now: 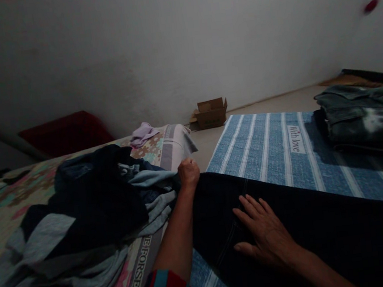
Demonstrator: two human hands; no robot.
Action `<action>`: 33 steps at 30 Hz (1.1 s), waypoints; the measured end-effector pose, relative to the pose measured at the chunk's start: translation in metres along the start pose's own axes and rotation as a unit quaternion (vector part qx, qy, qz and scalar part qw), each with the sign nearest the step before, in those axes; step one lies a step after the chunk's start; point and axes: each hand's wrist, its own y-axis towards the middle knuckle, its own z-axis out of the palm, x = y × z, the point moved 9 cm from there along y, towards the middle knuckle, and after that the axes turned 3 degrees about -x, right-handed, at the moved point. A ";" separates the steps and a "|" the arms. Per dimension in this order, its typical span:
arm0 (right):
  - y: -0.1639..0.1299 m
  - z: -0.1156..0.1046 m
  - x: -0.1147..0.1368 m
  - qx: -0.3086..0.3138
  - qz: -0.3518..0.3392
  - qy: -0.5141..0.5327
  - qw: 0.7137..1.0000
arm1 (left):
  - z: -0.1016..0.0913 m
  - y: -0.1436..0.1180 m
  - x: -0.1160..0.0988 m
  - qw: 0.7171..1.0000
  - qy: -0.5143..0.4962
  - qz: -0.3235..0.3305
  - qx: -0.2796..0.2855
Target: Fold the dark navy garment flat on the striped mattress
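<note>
A pair of dark trousers (309, 222) with pale stitch lines lies spread over a blue-and-white striped cloth (243, 141). At the far left corner of the trousers, my left hand (188, 172) is closed in a fist on the fabric. My right hand (265, 230) rests flat on them, fingers stretched out and slightly apart, near a line of stitching. Left of my left forearm lies a loose heap of clothes (104, 201), dark, grey and light blue. Part of the trousers is cut off at the right and bottom of the view.
Folded dark green clothes (370, 117) are stacked at the right on the striped cloth. Beyond a floor gap stands an open cardboard box (211, 114) against the wall. A flowered bedsheet (35, 181) carries a pale pink cloth (143, 134). A dark red object (68, 133) stands behind.
</note>
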 end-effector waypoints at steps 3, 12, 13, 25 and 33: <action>0.000 0.000 0.000 -0.001 0.000 0.000 1.000 | -0.010 -0.008 -0.012 0.999 -0.002 0.045 -0.008; 0.001 0.000 0.000 0.007 0.002 0.011 1.000 | 0.030 -0.089 -0.087 0.950 -0.044 0.273 0.147; 0.001 0.000 -0.001 0.007 -0.001 0.016 1.000 | 0.038 -0.102 -0.093 0.936 -0.042 0.303 0.172; 0.000 -0.003 0.000 -0.006 -0.012 0.009 1.000 | 0.059 -0.135 -0.085 0.906 0.007 0.330 0.266; -0.006 -0.002 0.004 -0.005 -0.035 -0.025 0.999 | 0.052 -0.147 -0.061 0.911 0.060 0.286 0.292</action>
